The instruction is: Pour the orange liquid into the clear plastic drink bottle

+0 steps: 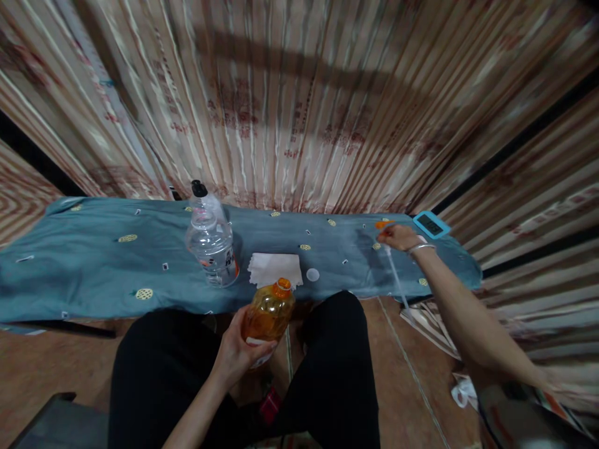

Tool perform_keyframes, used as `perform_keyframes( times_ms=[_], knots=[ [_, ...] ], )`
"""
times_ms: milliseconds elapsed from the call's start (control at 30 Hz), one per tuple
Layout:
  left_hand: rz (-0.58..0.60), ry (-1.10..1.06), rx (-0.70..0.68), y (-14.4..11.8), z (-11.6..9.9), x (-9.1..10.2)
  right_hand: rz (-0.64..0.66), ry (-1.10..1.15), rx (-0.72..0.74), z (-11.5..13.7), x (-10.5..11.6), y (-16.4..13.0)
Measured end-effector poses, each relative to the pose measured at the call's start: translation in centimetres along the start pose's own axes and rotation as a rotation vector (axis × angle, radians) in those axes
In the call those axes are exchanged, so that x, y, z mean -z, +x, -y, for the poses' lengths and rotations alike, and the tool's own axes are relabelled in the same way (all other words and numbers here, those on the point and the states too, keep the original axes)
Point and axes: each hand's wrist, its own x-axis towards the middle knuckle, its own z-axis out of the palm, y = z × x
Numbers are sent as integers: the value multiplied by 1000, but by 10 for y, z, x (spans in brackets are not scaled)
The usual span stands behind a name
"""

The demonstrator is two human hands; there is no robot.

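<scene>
My left hand (238, 353) grips an open orange bottle (267, 312) by its lower body, held between my knees just below the table's front edge. My right hand (397, 237) reaches out to the far right of the table and holds an orange pump top (384, 224) whose thin clear tube (397, 277) hangs down past the table edge. A clear plastic bottle (210, 240) with a black cap stands on the blue cloth (93, 262) to the left of the orange bottle.
A white folded napkin (274, 268) and a small white disc (312, 274) lie on the cloth near the front. A blue digital device (431, 224) sits at the right end. A striped curtain (299, 106) hangs behind. Fabric lies on the floor (430, 321) at right.
</scene>
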Motion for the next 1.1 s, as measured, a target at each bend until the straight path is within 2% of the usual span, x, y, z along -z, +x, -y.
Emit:
perform_keyframes(
  times_ms=[67,133,267,433,600,733,833,900,1000,1100],
  knots=[
    [6,6,-4,0,1,1,145,-31,-22,15,-31,-5],
    [2,14,-2,0,2,3,232,-56,-32,27,-55,-9],
    [-15,0,-7,-3,5,7,302,-91,-38,39,-77,-11],
    [-26,-4,-5,-5,5,8,301,-119,-45,43,-80,-13],
    [-30,-20,-16,-5,1,9,219,-117,2,54,-64,-28],
    [-56,-13,-41,-6,2,8,98,-54,170,90,-55,-56],
    [-40,-13,-40,-6,3,6,126,44,387,129,-64,-77],
    [-26,-22,-30,-6,1,5,153,84,463,152,-73,-85],
    [-19,-33,-15,-6,-5,6,177,108,463,168,-84,-84],
    [-18,-69,-19,-5,-11,8,181,118,404,158,-86,-75]
  ],
)
